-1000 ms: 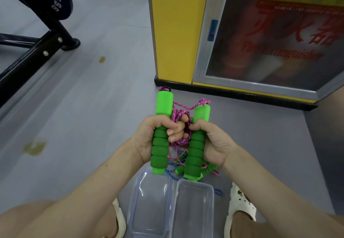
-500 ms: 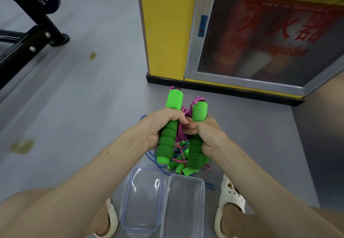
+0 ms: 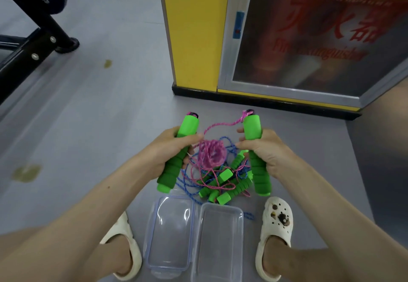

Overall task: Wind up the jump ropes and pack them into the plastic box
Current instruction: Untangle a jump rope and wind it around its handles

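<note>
My left hand (image 3: 174,148) grips one green handle (image 3: 188,127), my right hand (image 3: 267,154) the other handle (image 3: 251,127), with the pink rope (image 3: 212,154) bunched loosely between. I'd wrap that slack tight round both handles, then lower it into the plastic box (image 3: 220,207) at my feet.

A gym; black fitness machine frame (image 3: 28,49); grey floor (image 3: 99,116); fire-extinguisher cabinet (image 3: 309,38).
</note>
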